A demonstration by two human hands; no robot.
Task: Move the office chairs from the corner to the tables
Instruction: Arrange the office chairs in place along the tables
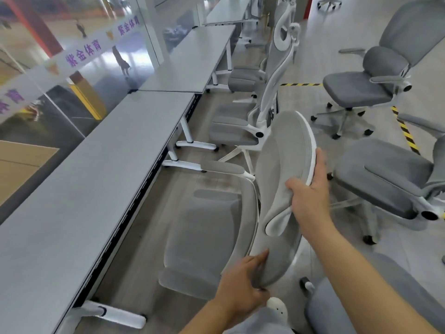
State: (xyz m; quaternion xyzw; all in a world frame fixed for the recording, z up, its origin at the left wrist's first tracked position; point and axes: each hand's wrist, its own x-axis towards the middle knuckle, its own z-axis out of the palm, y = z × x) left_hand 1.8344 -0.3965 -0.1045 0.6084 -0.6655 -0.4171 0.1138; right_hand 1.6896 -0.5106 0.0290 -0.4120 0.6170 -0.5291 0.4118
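Both hands are on the chair's headrest point(284, 189), the padded grey oval at the top of the backrest, and that is the natural handle for steering a wheeled chair. The right hand point(310, 189) grasps its upper edge, thumb on the padded face and fingers wrapped behind the white rim. The left hand point(243, 278) clamps the lower end, fingers curled over the padding. Two grips apart like this give leverage to swing the seat round.

The chair in hand point(204, 239) sits just beside the near table point(84, 189), its seat facing the table edge and one armrest point(221, 166) close to the table's white leg point(190, 162). It looks nearly parked, though the castors are hidden, so how squarely it stands I cannot tell.

Ahead, another chair point(240, 126) is already tucked at the next table point(192, 61). To the right, loose chairs point(361, 88) stand well apart on the open floor by the striped tape point(407, 133), likely waiting their turn.
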